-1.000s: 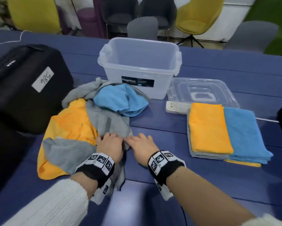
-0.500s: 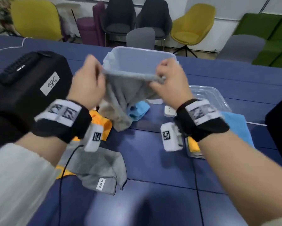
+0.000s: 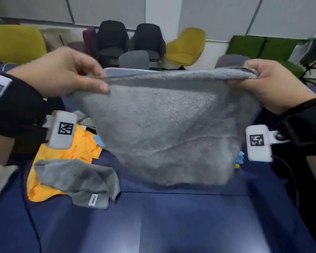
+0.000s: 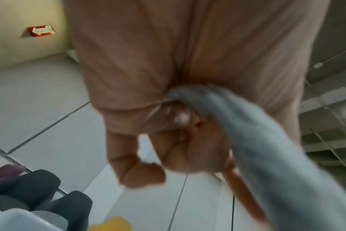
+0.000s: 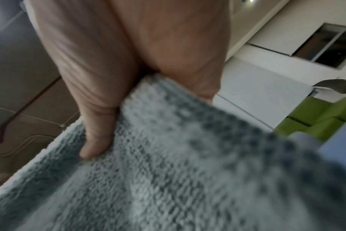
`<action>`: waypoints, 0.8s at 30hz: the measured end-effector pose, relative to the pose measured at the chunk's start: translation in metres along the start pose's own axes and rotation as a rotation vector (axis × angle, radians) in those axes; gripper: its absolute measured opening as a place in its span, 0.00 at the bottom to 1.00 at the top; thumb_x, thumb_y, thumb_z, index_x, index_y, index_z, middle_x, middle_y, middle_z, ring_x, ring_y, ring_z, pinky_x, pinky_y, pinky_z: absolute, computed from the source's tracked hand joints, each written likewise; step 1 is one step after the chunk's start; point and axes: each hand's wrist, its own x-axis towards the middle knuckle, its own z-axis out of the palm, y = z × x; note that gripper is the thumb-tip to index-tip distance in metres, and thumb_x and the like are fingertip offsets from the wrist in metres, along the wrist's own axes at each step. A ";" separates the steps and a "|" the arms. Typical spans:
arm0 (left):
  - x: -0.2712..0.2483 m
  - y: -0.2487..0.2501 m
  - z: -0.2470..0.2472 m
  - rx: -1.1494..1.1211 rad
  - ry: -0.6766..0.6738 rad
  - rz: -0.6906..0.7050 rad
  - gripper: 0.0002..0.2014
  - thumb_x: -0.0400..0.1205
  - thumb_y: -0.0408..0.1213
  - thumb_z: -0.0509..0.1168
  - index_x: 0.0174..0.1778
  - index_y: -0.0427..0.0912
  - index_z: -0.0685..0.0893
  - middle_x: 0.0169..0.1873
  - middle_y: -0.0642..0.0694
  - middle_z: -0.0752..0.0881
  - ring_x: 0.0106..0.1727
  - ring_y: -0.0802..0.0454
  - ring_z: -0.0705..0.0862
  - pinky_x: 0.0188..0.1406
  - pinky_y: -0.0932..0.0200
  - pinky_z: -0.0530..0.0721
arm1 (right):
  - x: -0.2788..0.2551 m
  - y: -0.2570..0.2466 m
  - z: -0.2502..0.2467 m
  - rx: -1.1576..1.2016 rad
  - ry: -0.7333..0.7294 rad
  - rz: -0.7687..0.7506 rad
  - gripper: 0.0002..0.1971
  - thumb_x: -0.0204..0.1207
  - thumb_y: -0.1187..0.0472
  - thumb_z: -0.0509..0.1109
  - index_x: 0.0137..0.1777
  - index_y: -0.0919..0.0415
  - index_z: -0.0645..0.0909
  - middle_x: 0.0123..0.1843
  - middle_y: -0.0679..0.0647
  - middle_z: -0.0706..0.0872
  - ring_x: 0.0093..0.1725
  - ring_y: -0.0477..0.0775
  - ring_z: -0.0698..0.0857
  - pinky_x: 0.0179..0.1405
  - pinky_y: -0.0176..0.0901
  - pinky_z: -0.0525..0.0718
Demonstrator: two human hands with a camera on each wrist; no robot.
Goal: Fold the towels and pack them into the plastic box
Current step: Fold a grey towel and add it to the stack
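hanging in the air above the blue table [image 3: 171,225], a grey towel [image 3: 168,128] is stretched flat between two raised hands. on the left, the left hand [image 3: 62,73] pinches the towel's top left corner between thumb and curled fingers. lower left on the table lie a crumpled orange towel [image 3: 80,148] and a second grey towel [image 3: 80,181] on top of it. behind the held towel only the rim of the plastic box [image 3: 128,71] shows. on the right, the right hand [image 3: 268,84] grips the top right corner, thumb pressed on the cloth. the hands are well apart.
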 end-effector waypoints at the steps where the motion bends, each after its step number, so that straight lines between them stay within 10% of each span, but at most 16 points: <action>1: -0.002 0.004 0.003 -0.002 -0.115 -0.020 0.20 0.56 0.62 0.77 0.36 0.52 0.90 0.33 0.47 0.91 0.34 0.57 0.84 0.36 0.55 0.86 | -0.008 0.004 -0.007 0.022 -0.019 0.031 0.23 0.54 0.36 0.81 0.34 0.52 0.78 0.33 0.50 0.80 0.34 0.48 0.74 0.33 0.41 0.70; 7: 0.002 0.006 0.045 -0.144 -0.108 -0.083 0.17 0.65 0.55 0.79 0.34 0.44 0.88 0.37 0.36 0.88 0.40 0.51 0.82 0.49 0.49 0.82 | -0.048 0.035 -0.040 0.342 -0.125 0.163 0.19 0.58 0.47 0.79 0.36 0.54 0.73 0.29 0.46 0.81 0.26 0.42 0.79 0.24 0.30 0.78; 13: 0.011 0.009 0.084 -0.468 0.170 -0.149 0.12 0.83 0.27 0.63 0.35 0.45 0.77 0.22 0.58 0.84 0.26 0.66 0.81 0.28 0.70 0.82 | -0.071 0.053 -0.054 0.481 0.013 0.197 0.16 0.57 0.47 0.74 0.37 0.56 0.75 0.30 0.48 0.81 0.29 0.44 0.79 0.28 0.32 0.80; 18: 0.001 0.027 0.084 -0.676 0.209 -0.087 0.14 0.84 0.28 0.59 0.36 0.48 0.81 0.25 0.56 0.85 0.29 0.64 0.84 0.31 0.66 0.87 | -0.089 0.059 -0.067 0.626 0.054 0.140 0.12 0.83 0.64 0.59 0.38 0.57 0.77 0.38 0.51 0.87 0.39 0.47 0.85 0.42 0.40 0.86; 21: -0.014 0.025 0.091 -0.755 0.012 -0.125 0.05 0.74 0.40 0.74 0.40 0.47 0.83 0.34 0.52 0.88 0.35 0.59 0.87 0.33 0.63 0.88 | -0.108 0.062 -0.067 0.665 -0.036 0.224 0.10 0.82 0.67 0.58 0.43 0.62 0.80 0.42 0.55 0.88 0.41 0.48 0.87 0.44 0.37 0.87; 24: -0.034 0.001 0.104 -0.766 -0.260 -0.286 0.31 0.50 0.52 0.87 0.41 0.42 0.83 0.38 0.43 0.86 0.36 0.53 0.87 0.33 0.60 0.88 | -0.133 0.082 -0.062 0.640 -0.273 0.426 0.08 0.68 0.59 0.76 0.39 0.63 0.83 0.37 0.58 0.87 0.36 0.50 0.87 0.36 0.37 0.86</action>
